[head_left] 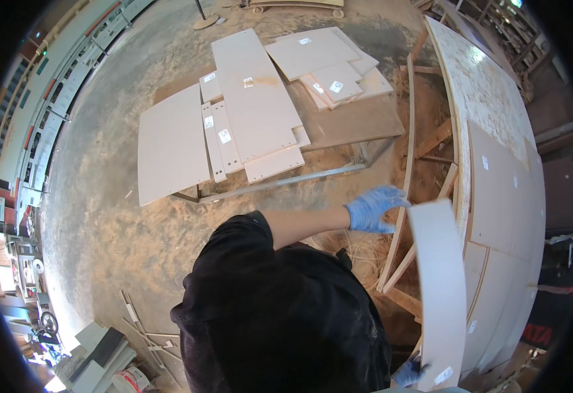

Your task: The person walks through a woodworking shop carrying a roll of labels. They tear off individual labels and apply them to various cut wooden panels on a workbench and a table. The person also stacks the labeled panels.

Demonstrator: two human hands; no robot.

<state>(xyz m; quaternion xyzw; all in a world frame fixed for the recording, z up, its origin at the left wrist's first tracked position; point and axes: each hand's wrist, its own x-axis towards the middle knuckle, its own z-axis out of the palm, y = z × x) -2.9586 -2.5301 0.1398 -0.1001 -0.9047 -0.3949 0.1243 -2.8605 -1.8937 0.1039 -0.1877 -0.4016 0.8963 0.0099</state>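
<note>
A long, narrow pale panel (438, 288) stretches along my right side, with a small white label near its lower end. My left hand (377, 208), in a blue glove, reaches toward the panel's far end. Its thumb and fingers are spread apart beside the corner, and no firm hold shows. At the lower end my right hand (409, 372), gloved too, grips the panel's left edge; part of this hand is hidden under the panel.
A low table (358, 121) ahead carries several stacked pale panels (250, 98). To the right stands a large bench (496, 85) with labelled boards (502, 190), wooden slats (409, 131) along its side. Offcuts (99, 354) and a white bucket (130, 380) lie lower left. Dust covers the floor.
</note>
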